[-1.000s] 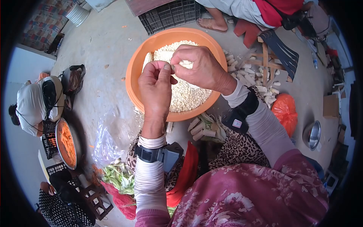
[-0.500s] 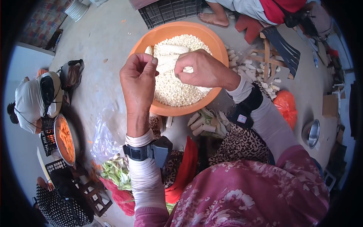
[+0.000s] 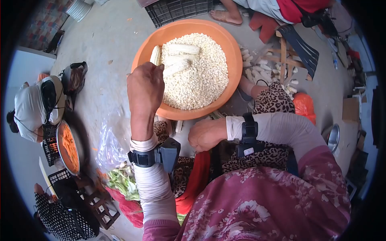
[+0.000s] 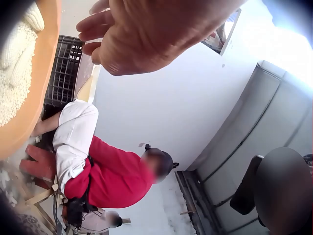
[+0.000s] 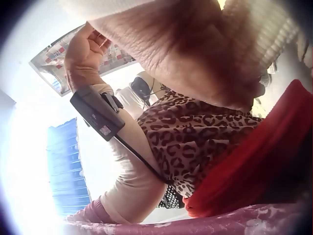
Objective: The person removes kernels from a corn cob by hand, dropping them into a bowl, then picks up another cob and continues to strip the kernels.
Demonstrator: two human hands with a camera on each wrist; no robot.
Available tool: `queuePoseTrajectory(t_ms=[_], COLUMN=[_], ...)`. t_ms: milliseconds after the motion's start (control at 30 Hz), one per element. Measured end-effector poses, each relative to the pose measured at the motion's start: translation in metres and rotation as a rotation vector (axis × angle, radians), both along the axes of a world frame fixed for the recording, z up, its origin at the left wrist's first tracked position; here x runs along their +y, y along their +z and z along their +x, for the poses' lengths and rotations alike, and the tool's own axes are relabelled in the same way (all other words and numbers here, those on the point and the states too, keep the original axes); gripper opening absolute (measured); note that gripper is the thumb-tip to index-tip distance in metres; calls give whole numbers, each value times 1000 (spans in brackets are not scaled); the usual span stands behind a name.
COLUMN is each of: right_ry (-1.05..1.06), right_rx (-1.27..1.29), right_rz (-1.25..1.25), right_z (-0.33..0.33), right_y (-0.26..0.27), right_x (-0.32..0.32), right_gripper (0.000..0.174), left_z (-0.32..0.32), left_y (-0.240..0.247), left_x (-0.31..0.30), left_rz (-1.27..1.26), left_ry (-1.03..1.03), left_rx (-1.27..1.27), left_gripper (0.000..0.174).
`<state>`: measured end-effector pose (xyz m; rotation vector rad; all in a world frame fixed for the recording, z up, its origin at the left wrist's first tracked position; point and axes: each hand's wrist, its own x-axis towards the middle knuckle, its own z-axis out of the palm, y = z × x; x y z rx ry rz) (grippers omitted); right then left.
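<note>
An orange basin [image 3: 235, 66] holds loose white corn kernels [image 3: 207, 86], with several ears of corn [image 3: 183, 49] lying on top toward its left side. My left hand [image 3: 145, 89] hovers over the basin's left rim. In the left wrist view that hand [image 4: 146, 36] has loosely bent fingers and nothing in them. Down by my lap, near the red cloth [image 3: 197, 176], is my right hand [image 3: 207, 134]. The right wrist view shows a pale corn cob [image 5: 261, 34] with rows of kernels in the right hand's [image 5: 181, 54] grip; its fingers are mostly hidden.
Bare cobs [image 3: 259, 74] litter the floor right of the basin, beside a low wooden stool [image 3: 299, 52]. A black crate [image 3: 179, 12] and a seated person [image 4: 117, 171] are beyond. Green husks [image 3: 124, 182], a clear plastic bag [image 3: 110, 146] and a pan of orange shreds [image 3: 69, 146] lie left.
My right hand has come back from over the basin to my lap. The left hand has parted from it, shifted left and turned its back upward.
</note>
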<state>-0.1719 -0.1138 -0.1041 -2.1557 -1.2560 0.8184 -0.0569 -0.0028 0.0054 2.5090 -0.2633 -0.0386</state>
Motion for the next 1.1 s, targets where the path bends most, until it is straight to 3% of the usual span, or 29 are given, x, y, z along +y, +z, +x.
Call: queuePoseTrajectory(t_ms=[67,100,167,233,267,300,333,367,433,467,700,1100], right_ry=[-107,-107,-415,-629,-784,-938,-989,-1036,-1131,-1149,-1267,-1270], right_rx=[43,41,208,299,442,584,565,542,733,766,752,817], right_rz=[150,150,409,427,569,712,892,1075,1215,1269,1433,1614], right_z=[18,26,44,65,72,79,87,95,98,100,104,108], right_y=[10,17,35,56,63,66,63,61,71,71,71,64], right_x=[-4,-7,-16,-29,-34,-39,-45,-51,-64,-68,-75,-78], right_gripper=[18,18,18,19,21,24,22,21,18,18,22,20], left_z=[-1,0,7,9,7,4,1,-2,-8,-9,-21,-36], left_y=[2,-4,-23,-25,-22,-15,-10,-9,-6,-7,-13,-16], left_x=[-1,1,8,11,11,8,5,2,-5,-7,-24,-41], left_rz=[21,-82,-256,-434,-434,-515,-594,-594,-794,-800,-960,-951], left_ry=[18,-18,-79,-122,-122,-101,-83,-88,-23,-41,-127,-82], left_rx=[53,-35,-186,-94,-96,54,204,201,424,496,887,681], left_gripper=[15,13,10,12,12,19,25,25,40,53,67,42])
